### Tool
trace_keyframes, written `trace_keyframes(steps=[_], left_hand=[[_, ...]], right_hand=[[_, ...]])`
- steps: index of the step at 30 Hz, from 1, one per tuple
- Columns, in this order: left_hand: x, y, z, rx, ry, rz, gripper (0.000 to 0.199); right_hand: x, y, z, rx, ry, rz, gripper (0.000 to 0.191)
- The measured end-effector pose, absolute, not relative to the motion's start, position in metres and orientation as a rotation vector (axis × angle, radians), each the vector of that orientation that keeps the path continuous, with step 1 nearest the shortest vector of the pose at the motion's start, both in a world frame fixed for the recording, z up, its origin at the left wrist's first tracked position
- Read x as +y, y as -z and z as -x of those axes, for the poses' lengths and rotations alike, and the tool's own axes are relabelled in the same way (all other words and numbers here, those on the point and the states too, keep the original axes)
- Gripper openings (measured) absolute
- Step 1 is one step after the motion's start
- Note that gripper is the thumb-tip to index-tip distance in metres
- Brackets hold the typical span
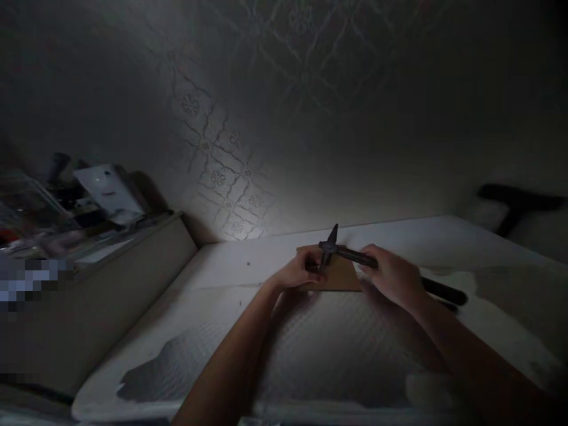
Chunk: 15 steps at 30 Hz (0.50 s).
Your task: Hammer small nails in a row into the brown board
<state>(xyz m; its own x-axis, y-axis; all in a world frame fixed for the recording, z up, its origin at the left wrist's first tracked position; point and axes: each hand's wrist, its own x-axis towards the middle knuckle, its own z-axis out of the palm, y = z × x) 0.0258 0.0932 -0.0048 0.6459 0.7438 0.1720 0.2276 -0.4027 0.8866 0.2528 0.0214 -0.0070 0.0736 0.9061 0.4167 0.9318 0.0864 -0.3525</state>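
My right hand (393,275) is wrapped round the handle of a dark hammer (329,247), and the black handle end sticks out behind the hand. The hammer's head is over a flat brown board (341,277) lying on the white table. At the board's left part rests my left hand (304,269), its fingers curled close together beside the lower end of the hammer head. Whatever those fingers pinch, if anything, is too small and dark to make out.
A white table (222,263) with a grey textured patch (168,370) runs along a patterned wall (231,177). On the left, a raised shelf (151,242) holds a white box (109,189) and clutter. A blurred black object (519,201) stands at right.
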Motion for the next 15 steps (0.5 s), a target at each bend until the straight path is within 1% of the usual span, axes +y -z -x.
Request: trace_keyframes(steps=[2, 4, 8, 13, 15], left_hand=[[0.094, 0.006, -0.023, 0.782, -0.692, -2.001, 0.052], [0.095, 0.008, -0.021, 0.814, -0.667, -2.015, 0.059], [0.094, 0.009, -0.02, 0.842, -0.625, -1.988, 0.058], [0.09, 0.001, -0.019, 0.801, -0.589, -2.068, 0.068], [0.088, -0.002, -0.018, 0.824, -0.59, -2.078, 0.066]], right_hand=[[0.021, 0.006, -0.252, -1.829, 0.051, 1.805, 0.017], [0.021, 0.006, -0.253, -1.809, 0.049, 1.811, 0.018], [0.024, 0.007, -0.256, -1.773, 0.078, 1.812, 0.018], [0.024, 0.009, -0.257, -1.846, 0.099, 1.725, 0.018], [0.024, 0.009, -0.256, -1.826, 0.105, 1.726, 0.018]])
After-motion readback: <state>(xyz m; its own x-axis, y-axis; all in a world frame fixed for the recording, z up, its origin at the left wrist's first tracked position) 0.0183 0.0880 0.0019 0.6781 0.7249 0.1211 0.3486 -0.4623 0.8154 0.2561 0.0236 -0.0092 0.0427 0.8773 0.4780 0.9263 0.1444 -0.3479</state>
